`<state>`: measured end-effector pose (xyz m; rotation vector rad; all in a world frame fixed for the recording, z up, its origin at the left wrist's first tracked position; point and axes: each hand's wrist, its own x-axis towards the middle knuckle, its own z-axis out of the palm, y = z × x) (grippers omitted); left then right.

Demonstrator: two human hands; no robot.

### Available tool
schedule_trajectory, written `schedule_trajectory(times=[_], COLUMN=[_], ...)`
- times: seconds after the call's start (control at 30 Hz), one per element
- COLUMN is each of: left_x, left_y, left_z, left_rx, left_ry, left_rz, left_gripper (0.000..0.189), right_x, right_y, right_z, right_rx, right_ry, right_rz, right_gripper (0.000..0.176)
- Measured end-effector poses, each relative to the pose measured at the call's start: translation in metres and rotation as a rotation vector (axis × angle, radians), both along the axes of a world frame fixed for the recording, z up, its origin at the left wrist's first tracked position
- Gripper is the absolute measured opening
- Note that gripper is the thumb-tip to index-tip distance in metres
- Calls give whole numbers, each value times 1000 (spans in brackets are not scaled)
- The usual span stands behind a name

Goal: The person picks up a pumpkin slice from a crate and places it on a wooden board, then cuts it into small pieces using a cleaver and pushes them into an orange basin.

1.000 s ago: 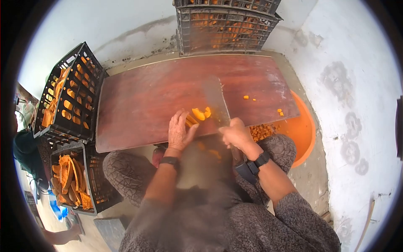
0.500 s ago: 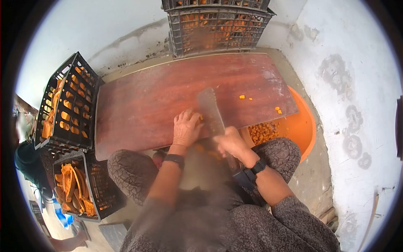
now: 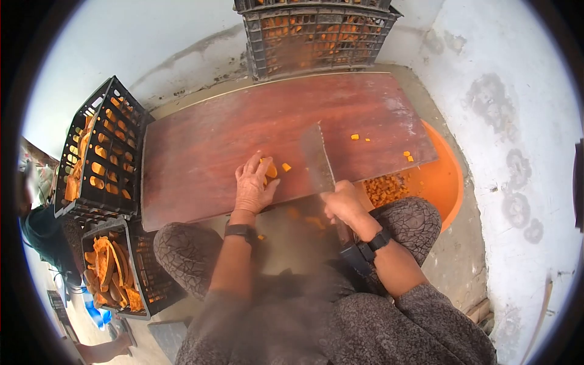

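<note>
My left hand (image 3: 252, 185) rests on the reddish board (image 3: 201, 146), its fingers curled round an orange pumpkin piece (image 3: 271, 171) that is partly hidden. Just right of it lies a small cut pumpkin cube (image 3: 286, 166). In my right hand (image 3: 345, 207) is the handle of a cleaver (image 3: 316, 155). Its broad blade points away from me, over the board's near edge and to the right of the pumpkin piece, apart from it. More small cubes (image 3: 355, 137) are scattered toward the board's right end.
An orange basin (image 3: 449, 176) holding diced pumpkin (image 3: 384, 190) stands under the board's right end. Black crates of pumpkin wedges (image 3: 112, 146) are stacked at left, with another open crate (image 3: 139, 286) below. More crates (image 3: 316, 45) stand behind. At far left is another person's arm (image 3: 100, 351).
My left hand has shifted left with the pumpkin piece, which now shows more. The cleaver has moved slightly right, away from it. A cut cube now lies between them.
</note>
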<state>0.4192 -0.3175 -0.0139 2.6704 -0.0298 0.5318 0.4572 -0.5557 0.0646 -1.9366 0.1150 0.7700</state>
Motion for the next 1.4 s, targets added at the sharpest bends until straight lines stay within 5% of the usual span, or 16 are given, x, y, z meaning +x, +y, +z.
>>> schedule_trajectory(times=[0.2, 0.53, 0.77, 0.97, 1.4], left_x=[-9, -4, -2, 0, 26], left_y=[-8, -16, 5, -8, -20], left_z=[2, -12, -18, 14, -13], left_rx=[-64, -4, 152, 128, 182], left_ry=[-22, -32, -31, -49, -55], left_rz=[243, 243, 246, 238, 141], left_gripper=[70, 53, 46, 44, 22], right_x=[-7, -19, -16, -14, -16], right_y=[1, 19, 11, 3, -2], right_z=[-4, -4, -1, -1, -25], right_rx=[-44, -76, -25, -76, -256], right_ry=[-80, -62, 10, -52, -375], right_rz=[36, 233, 81, 8, 197], right_gripper=[20, 25, 27, 28, 24])
